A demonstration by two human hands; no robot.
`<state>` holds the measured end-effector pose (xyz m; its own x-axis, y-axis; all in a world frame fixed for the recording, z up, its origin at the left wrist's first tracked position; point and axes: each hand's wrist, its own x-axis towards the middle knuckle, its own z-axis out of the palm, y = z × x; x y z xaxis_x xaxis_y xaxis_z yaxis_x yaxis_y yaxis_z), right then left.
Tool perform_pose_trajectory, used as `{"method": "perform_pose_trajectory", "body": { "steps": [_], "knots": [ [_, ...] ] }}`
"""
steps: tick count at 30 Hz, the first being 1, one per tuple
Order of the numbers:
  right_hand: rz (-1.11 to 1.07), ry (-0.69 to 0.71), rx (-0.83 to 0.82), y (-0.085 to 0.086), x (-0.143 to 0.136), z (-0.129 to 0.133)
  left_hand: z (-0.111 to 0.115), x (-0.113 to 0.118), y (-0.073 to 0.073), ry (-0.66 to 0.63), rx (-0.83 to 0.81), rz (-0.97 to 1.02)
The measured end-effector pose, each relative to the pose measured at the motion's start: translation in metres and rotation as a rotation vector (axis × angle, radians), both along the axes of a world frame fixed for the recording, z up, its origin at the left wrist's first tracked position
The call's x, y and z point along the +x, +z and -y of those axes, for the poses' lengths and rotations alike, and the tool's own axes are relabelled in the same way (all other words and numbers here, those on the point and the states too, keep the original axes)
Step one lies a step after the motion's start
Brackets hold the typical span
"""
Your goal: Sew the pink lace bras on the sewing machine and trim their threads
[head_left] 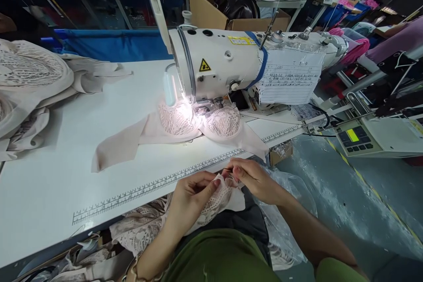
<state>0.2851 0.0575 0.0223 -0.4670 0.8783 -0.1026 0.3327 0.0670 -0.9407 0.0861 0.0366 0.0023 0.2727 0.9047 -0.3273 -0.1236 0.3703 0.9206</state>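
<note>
The left hand [193,194] and the right hand [253,176] meet over the person's lap, each with fingers pinched shut on the upper edge of a pale pink lace fabric piece [216,202], which hangs down from both hands just below the near edge of the white table [66,176]. Beyond the hands, a beige lace bra with long plain wings [185,125] lies under the lit head of the white industrial sewing machine [228,61]. A printed ruler strip [158,183] runs along the table edge just ahead of the fingertips.
</note>
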Motion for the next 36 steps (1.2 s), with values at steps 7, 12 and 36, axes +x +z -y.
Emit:
{"method": "perform_pose_trajectory", "body": {
  "steps": [7,12,36],
  "knots": [
    [-0.033,-0.066,0.105,-0.002,-0.005,0.006,0.003,-0.003,-0.004,0.010,-0.008,-0.021],
    [0.068,-0.073,0.258,-0.001,-0.011,0.008,0.004,-0.003,-0.006,-0.016,0.038,-0.053],
    [0.011,0.086,-0.039,-0.002,-0.005,-0.001,-0.001,-0.002,-0.002,0.002,0.062,-0.038]
  ]
}}
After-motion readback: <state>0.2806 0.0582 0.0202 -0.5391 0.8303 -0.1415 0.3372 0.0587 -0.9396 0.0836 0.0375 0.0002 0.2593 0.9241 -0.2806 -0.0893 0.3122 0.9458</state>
